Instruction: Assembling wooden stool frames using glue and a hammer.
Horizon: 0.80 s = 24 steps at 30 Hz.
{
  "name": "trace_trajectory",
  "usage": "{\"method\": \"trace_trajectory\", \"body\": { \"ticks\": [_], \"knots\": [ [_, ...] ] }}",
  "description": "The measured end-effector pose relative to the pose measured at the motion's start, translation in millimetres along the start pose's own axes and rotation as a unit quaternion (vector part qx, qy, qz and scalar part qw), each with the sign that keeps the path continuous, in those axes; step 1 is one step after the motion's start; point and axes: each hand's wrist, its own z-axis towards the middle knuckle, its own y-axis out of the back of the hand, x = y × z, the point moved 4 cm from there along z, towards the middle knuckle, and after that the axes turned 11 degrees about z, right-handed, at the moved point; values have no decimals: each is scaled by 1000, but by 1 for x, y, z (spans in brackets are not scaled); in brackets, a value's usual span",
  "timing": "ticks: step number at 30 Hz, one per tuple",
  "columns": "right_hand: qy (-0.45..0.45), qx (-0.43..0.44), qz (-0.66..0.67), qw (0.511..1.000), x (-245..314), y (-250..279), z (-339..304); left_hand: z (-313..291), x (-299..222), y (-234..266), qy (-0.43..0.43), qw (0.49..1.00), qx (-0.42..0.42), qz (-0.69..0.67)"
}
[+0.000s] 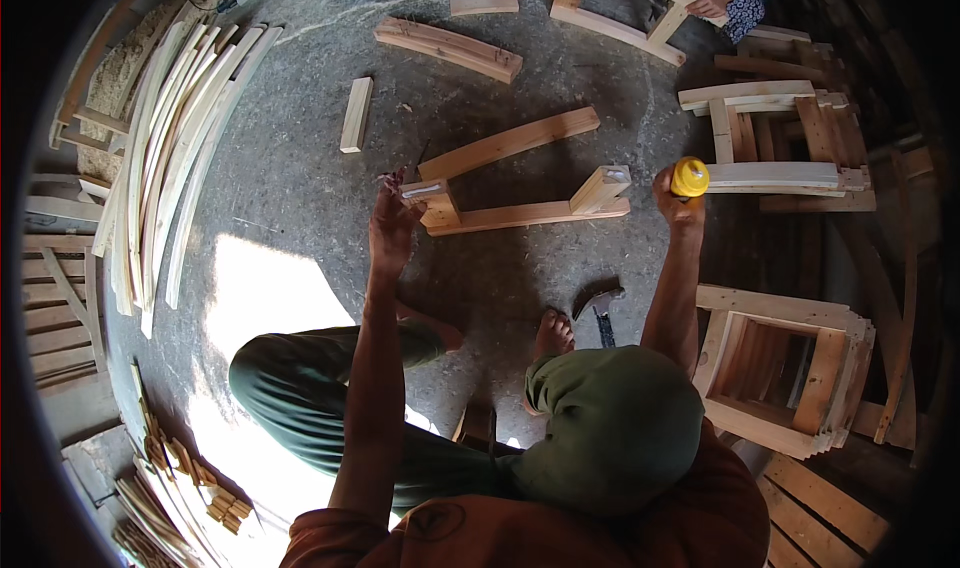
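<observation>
The right hand (672, 198) is wrapped round a yellow bottle (690, 175), probably light and squeezable, best gripped mid-body. The left hand (391, 223), its grip unclear, is at one end of a stiff-looking wooden frame (530, 216) on the floor (490, 278), likely steadiest held along its length.
</observation>
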Motion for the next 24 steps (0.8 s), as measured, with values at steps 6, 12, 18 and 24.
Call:
{"method": "trace_trajectory", "body": {
  "ticks": [6, 12, 18, 24],
  "knots": [
    [226, -285, 247, 898, 107, 103, -3, -2, -12, -5, -6, 998, -15, 58],
    [255, -249, 258, 898, 119, 128, -24, -7, -6, -5, 39, 999, 8, -2],
    [465, -277, -480, 690, -84, 90, -107, -3, -4, -3, 39, 999, 6, 2],
    [93, -134, -581, 797, -239, 76, 28, -11, 5, -3, 75, 997, -1, -25]
  ]
}}
